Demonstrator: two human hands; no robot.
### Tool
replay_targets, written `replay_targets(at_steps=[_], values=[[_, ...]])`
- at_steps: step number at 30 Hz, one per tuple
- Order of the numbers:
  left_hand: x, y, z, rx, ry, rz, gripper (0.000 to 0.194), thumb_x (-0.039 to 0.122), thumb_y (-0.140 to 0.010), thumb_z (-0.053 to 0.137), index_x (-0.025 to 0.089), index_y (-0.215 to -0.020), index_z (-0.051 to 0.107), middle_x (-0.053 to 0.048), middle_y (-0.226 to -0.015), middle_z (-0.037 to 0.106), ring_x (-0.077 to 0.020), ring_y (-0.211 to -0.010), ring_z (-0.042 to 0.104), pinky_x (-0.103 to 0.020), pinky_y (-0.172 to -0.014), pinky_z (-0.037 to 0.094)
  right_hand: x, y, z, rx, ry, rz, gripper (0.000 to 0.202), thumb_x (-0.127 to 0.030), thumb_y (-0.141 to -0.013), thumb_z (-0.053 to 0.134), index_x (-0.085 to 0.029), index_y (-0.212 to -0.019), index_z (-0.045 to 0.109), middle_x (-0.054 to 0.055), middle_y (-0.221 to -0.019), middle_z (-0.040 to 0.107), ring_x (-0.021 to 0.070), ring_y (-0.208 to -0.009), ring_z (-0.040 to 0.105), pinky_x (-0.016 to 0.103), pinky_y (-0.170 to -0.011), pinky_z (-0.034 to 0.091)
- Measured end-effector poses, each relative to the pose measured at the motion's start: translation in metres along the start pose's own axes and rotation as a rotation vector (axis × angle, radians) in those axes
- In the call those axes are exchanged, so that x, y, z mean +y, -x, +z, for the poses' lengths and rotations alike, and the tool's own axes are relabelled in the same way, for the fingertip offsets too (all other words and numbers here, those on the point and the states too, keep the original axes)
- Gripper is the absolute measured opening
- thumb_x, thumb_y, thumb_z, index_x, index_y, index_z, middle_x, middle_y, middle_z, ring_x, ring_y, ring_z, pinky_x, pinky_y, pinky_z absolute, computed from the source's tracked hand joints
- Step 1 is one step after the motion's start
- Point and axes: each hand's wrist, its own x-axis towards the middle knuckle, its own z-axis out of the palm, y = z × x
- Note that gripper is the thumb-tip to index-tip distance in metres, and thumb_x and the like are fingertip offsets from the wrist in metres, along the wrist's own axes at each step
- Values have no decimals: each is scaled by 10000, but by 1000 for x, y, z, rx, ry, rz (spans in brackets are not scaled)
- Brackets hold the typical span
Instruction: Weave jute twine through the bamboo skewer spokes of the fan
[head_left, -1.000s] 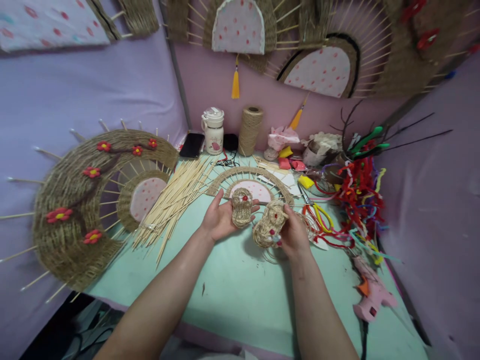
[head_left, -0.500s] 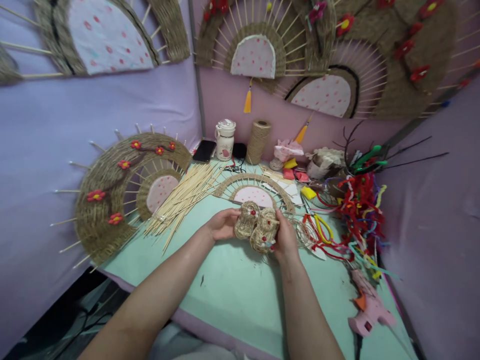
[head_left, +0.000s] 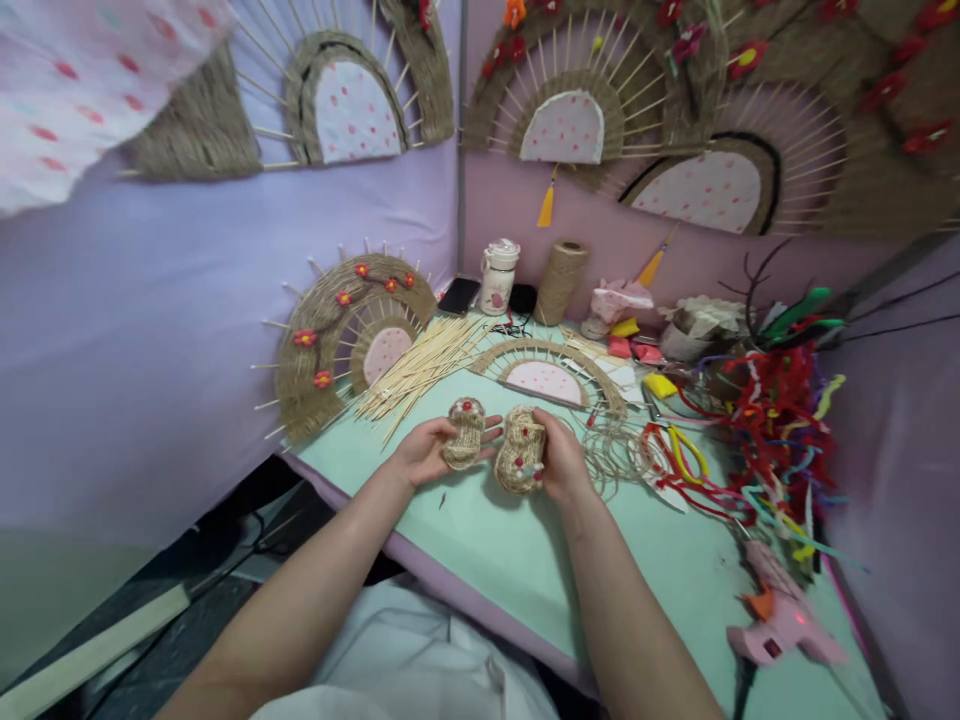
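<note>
My left hand (head_left: 424, 450) holds a small twine-wound piece (head_left: 465, 436), waisted like a little slipper, with a red bead near its top. The thumb presses on its side while the fingers reach out behind it. In my right hand (head_left: 564, 458) is a similar twine-wound piece (head_left: 520, 450), decorated with red beads and pale blue and white bits low down. A narrow gap separates the two pieces above the green tabletop (head_left: 480, 550). Just beyond them lies a half-round twine fan (head_left: 544, 380) with a dotted pink centre.
Thin bamboo sticks (head_left: 420, 370) lie left of centre, by a larger twine fan (head_left: 311, 370). Loose twine (head_left: 619, 455), yellow-handled scissors (head_left: 686, 455) and red pipe cleaners (head_left: 780, 430) are on the right. Nearer is a pink glue gun (head_left: 787, 620). A bottle (head_left: 499, 278) and twine spool (head_left: 562, 283) stand behind.
The two twine pieces, close together before, are now apart, one in each hand. My view has swung left, so the table's contents appear further right.
</note>
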Motion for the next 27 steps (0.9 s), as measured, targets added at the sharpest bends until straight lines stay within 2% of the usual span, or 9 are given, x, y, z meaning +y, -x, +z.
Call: replay_targets(at_steps=[4, 7, 11, 13, 15, 19, 22, 27], values=[[-7, 27, -3, 228, -113, 192, 423, -19, -706, 506, 105, -1098, 605, -182, -1122, 670, -292, -1101, 616, -460, -938, 478, 4, -4, -3, 18, -1, 72, 201, -346, -709, 679, -177, -808, 634, 9, -727, 699, 165, -633, 641, 286, -577, 528], [-18, 43, -2, 298, -180, 238, 310, 14, -754, 583, 156, -1025, 634, -118, -970, 709, -245, -906, 686, -502, -872, 512, 3, -7, -4, 1, -23, 77, 204, -355, -709, 671, -177, -801, 632, 6, -723, 699, 164, -627, 637, 290, -573, 528], [-28, 50, 2, 360, -294, 325, 209, 41, -720, 675, 137, -906, 668, -81, -835, 710, -161, -689, 677, -332, -724, 563, 6, -6, -1, -39, -49, 69, 197, -342, -692, 691, -178, -784, 634, -6, -700, 691, 152, -621, 631, 268, -564, 516], [-32, 50, 5, 365, -324, 374, 176, 51, -692, 707, 116, -853, 674, -86, -792, 708, -144, -645, 663, -258, -649, 546, 8, -4, 2, -58, -55, 71, 197, -334, -679, 702, -175, -774, 634, -6, -691, 688, 152, -618, 628, 266, -564, 513], [-36, 50, 8, 352, -330, 389, 196, 65, -669, 729, 104, -855, 680, -106, -818, 714, -150, -659, 664, -248, -646, 537, 11, -3, 5, -67, -64, 69, 195, -332, -673, 703, -172, -764, 635, -7, -690, 686, 149, -622, 626, 264, -574, 513], [-53, 57, 10, 269, -272, 351, 347, 101, -649, 753, 152, -983, 675, -120, -1032, 704, -216, -870, 672, -404, -839, 532, 13, 0, 10, -73, -93, 50, 212, -364, -686, 689, -180, -774, 629, -17, -714, 687, 138, -650, 625, 253, -604, 514], [-65, 59, 10, 226, -231, 318, 345, 86, -647, 749, 174, -971, 671, -91, -1038, 705, -225, -926, 662, -508, -940, 474, 14, 4, 13, -95, -95, 62, 226, -381, -691, 692, -193, -792, 617, -31, -721, 678, 124, -651, 614, 231, -582, 501], [-66, 57, 2, 244, -192, 407, 444, 73, -648, 741, 200, -1060, 635, -69, -1053, 707, -223, -996, 653, -509, -995, 437, 12, 14, 18, -218, -31, 169, 233, -348, -666, 730, -190, -805, 630, -10, -740, 673, 134, -648, 609, 225, -534, 485]])
